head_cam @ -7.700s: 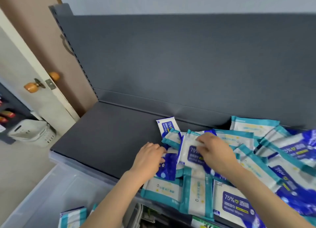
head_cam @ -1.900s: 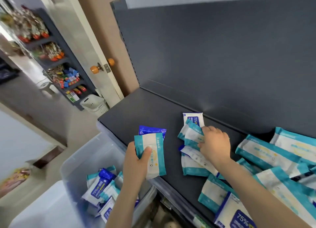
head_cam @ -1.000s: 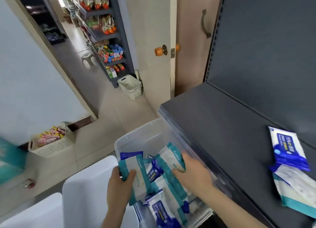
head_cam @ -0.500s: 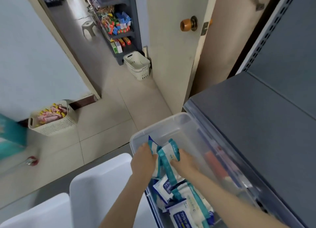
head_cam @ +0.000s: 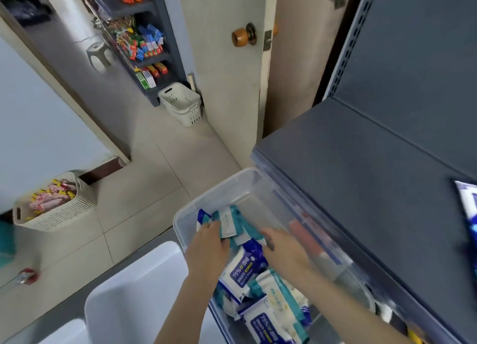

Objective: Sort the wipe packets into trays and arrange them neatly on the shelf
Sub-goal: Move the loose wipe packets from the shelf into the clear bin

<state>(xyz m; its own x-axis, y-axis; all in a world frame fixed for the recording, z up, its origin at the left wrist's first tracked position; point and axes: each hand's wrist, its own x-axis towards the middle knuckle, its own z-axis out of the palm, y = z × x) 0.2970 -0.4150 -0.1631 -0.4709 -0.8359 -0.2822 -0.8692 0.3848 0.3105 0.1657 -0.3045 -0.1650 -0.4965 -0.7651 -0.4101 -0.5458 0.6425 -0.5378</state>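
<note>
A clear plastic bin (head_cam: 233, 182) stands below the front edge of the dark grey shelf (head_cam: 361, 178). Several teal-and-white and blue wipe packets (head_cam: 247, 269) lie in its near half. My left hand (head_cam: 209, 248) grips a small upright bunch of teal and blue packets (head_cam: 228, 222) at the bin's left wall. My right hand (head_cam: 284, 251) hovers over the bin beside that bunch, fingers extended and holding nothing. One blue packet (head_cam: 467, 207) lies on the shelf at the right edge of view.
A white tray (head_cam: 134, 289) sits left of the bin, with another white one at the bottom left corner. On the tiled floor stand a cream basket of snacks (head_cam: 51, 212) and stacked white baskets (head_cam: 183, 103). A half-open door (head_cam: 227, 67) stands behind the bin.
Both hands carried packets from the shelf down into the clear bin. Since half a second ago my right hand has let go of its teal packet and drawn back right.
</note>
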